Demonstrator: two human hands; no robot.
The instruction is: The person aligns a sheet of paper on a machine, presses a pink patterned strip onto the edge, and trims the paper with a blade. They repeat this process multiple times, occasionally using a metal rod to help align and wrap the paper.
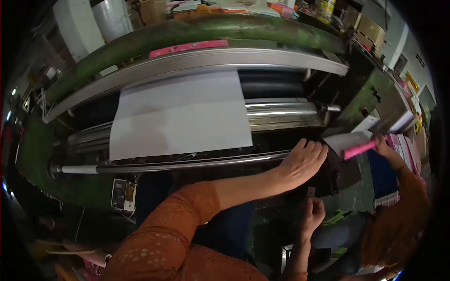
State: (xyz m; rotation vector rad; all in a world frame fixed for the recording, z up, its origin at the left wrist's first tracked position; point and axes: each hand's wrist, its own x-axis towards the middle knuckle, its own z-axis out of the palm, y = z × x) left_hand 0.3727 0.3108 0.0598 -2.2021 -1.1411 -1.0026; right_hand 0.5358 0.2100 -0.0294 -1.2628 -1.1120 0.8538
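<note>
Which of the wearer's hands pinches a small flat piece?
The right hand, below the metal bar, pinches the piece; the left hand is up at the bar's right end.

White and silver amid green

The paper [185, 114] is plain white, the rollers [282, 112] bright silver, the long bar [201, 163] silver — white at one end. The small flat piece [311, 191] looks greyish. The big pipe [211, 29] shows blotchy green, the strip [187, 47] mostly pink, the stick [359, 149] vivid pink. The sleeve [147, 243] is rust-orange — scattered with pale dots.
</note>
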